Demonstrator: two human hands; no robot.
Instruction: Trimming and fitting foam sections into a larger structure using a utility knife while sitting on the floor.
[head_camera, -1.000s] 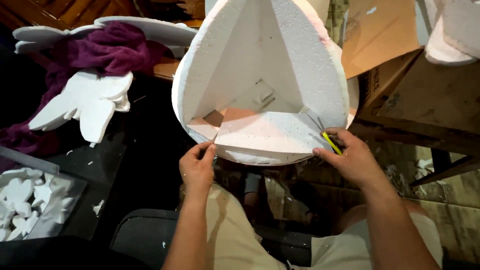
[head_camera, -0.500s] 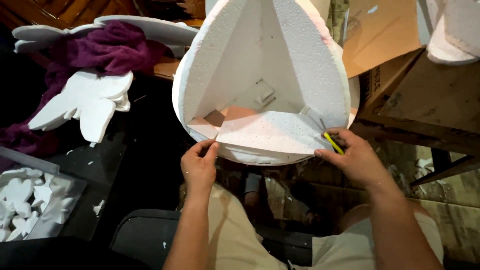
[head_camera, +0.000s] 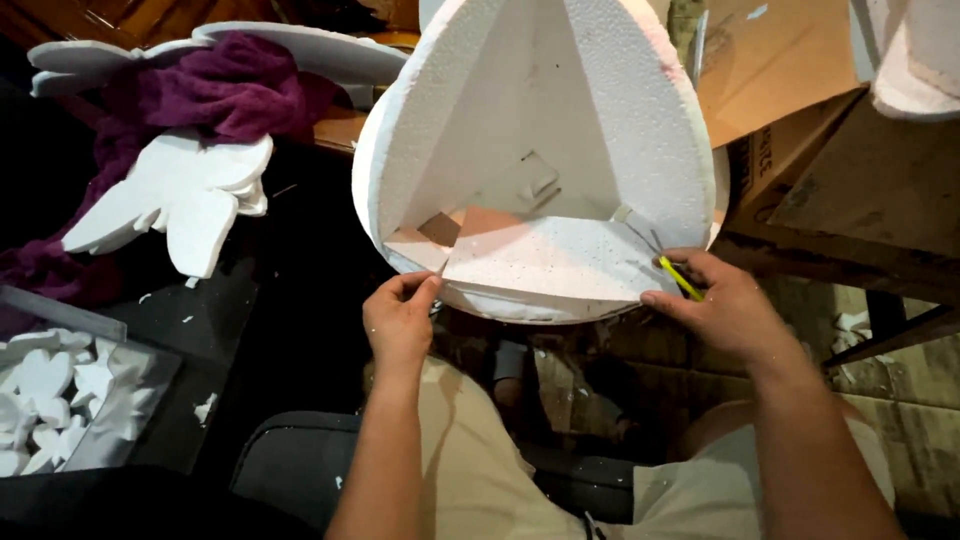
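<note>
Foam form: you've got a large white foam heart shape (head_camera: 640, 110) w/ a hollowed triangular recess, propped up ahead of you, its rounded lower rim right at your fingertips, over your lap.
Foam insert: a flat foam panel (head_camera: 545, 262) lies in the bottom of the recess, just above both sets of fingers; a tan cardboard-like patch shows at its left end.
Left hand (head_camera: 398, 322): fingers pinched on the lower-left rim of the form, next to the panel's left corner.
Right hand (head_camera: 728, 305): fingers clamped on the panel's right corner and the rim, w/ a thin yellow tool (head_camera: 680, 279) held between them; kind of tool can't be told.
Handling (judged): v. light, stiff but brittle; beaded surface will dent, crumble or snap under point pressure. Not slippery.
Grip advice: hold by the thick rim w/ spread fingers, not the thin panel edge.
Orientation: form's long axis runs away from your fingers, top edge out of shot; hollow faces you. Panel's long axis runs left-right, between your hands.
Surroundings: foam wing cutouts (head_camera: 180, 205) and purple cloth (head_camera: 215, 95) well left of the left fingers; tray of small foam pieces (head_camera: 60, 400) lower left.
</note>
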